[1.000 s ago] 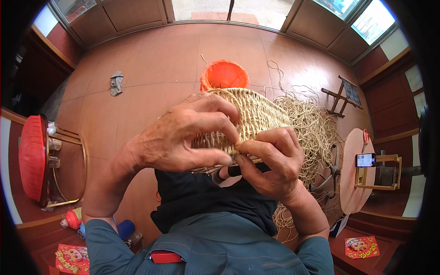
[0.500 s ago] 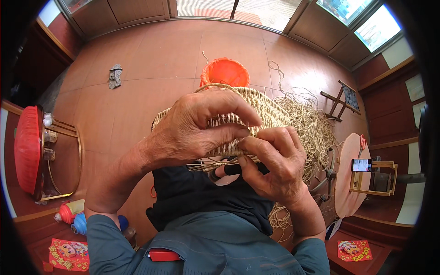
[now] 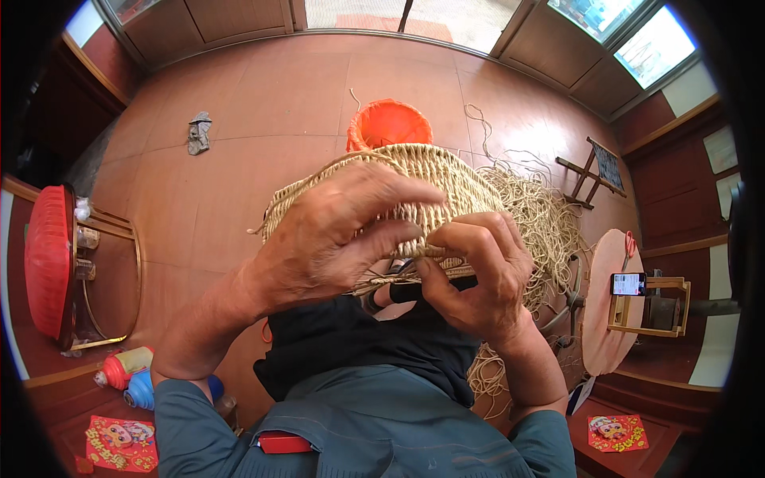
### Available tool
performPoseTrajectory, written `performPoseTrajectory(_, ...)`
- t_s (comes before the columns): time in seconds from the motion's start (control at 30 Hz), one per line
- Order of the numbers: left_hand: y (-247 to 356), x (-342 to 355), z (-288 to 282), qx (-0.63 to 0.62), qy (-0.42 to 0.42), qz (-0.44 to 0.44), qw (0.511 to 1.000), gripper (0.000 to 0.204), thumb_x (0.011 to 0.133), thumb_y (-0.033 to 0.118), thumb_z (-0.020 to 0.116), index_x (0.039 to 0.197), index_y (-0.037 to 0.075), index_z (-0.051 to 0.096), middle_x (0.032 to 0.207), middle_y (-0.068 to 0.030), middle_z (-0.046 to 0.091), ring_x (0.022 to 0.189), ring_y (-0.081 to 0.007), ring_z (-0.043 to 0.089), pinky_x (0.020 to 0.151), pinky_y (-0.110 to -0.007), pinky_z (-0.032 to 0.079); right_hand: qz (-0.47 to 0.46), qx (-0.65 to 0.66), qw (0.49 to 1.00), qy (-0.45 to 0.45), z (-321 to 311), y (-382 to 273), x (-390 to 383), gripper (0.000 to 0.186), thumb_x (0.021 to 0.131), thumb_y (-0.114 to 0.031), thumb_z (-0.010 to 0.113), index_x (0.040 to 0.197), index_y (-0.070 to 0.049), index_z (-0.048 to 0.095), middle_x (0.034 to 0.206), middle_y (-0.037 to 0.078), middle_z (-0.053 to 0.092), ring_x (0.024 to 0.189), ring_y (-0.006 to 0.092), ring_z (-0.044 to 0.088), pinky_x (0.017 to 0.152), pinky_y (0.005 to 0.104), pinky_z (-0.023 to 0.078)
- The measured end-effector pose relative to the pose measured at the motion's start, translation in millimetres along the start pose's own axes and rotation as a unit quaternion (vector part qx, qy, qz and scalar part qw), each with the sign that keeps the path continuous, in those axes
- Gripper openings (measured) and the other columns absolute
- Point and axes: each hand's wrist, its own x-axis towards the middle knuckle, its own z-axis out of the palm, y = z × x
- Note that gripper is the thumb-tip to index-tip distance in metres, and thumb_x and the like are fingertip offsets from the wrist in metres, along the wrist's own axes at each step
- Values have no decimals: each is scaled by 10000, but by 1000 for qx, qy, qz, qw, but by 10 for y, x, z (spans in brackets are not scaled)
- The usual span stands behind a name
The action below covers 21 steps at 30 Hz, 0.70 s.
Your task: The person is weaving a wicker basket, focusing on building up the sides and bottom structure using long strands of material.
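Note:
A woven basket (image 3: 454, 179) of pale straw-coloured cord lies tilted over my lap, its near edge beneath my hands. My left hand (image 3: 323, 227) hovers over it, thumb and forefinger spread apart with a gap between their tips. Close beside those tips, my right hand (image 3: 486, 271) pinches a strand of cord at the basket's near edge, between thumb and forefinger. Thin strands and stake ends (image 3: 386, 280) stick out along that edge under both hands. My left hand covers much of the basket's left part.
Beyond the basket stands an orange-lined bucket (image 3: 390, 123). Loose cord (image 3: 542, 223) is heaped on the floor at right, near a folding stool (image 3: 594, 171) and a round board (image 3: 610, 334) with a phone (image 3: 628, 284). At left is a red basin (image 3: 49, 263) on a rack.
The basket has tipped so that more of its woven side shows. My left hand has shifted slightly left and down, its fingers still apart; my right hand keeps its pinch at the edge.

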Motion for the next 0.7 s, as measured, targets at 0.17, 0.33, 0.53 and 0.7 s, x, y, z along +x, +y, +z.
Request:
performPoseTrajectory(0.17,178,-502,13,76,118,63,988,297,986,51,808,1270,7,733,1040,-125,761,901,-294,748,787,-372,606,4,8,1000,-17,14,38,80,310,789,-130,891,1068,-137,758,938,25,698,827,247,661,744,385,531)
performPoseTrajectory(0.33,211,-884,623,107,73,-42,991,454,1012,68,781,1435,-44,661,1289,-244,734,1096,-350,752,966,-395,605,14,51,999,-6,86,176,155,327,804,-163,837,1118,-101,773,941,77,687,856,286,688,766,432,567)
performPoseTrajectory(0.53,40,-791,904,-165,152,-244,943,568,1203,262,541,1666,-48,430,1632,-179,548,1481,-266,542,1235,-388,432,9,49,998,42,334,279,245,246,814,-190,774,1039,-96,743,956,106,666,885,336,699,788,455,577)
performPoseTrajectory(0.7,-167,-700,912,-163,157,-232,946,574,1223,258,474,1670,-93,397,1653,-207,520,1515,-276,519,1275,-406,391,20,76,995,66,383,338,282,225,815,-183,759,1016,-84,732,990,117,666,948,341,709,827,468,583)
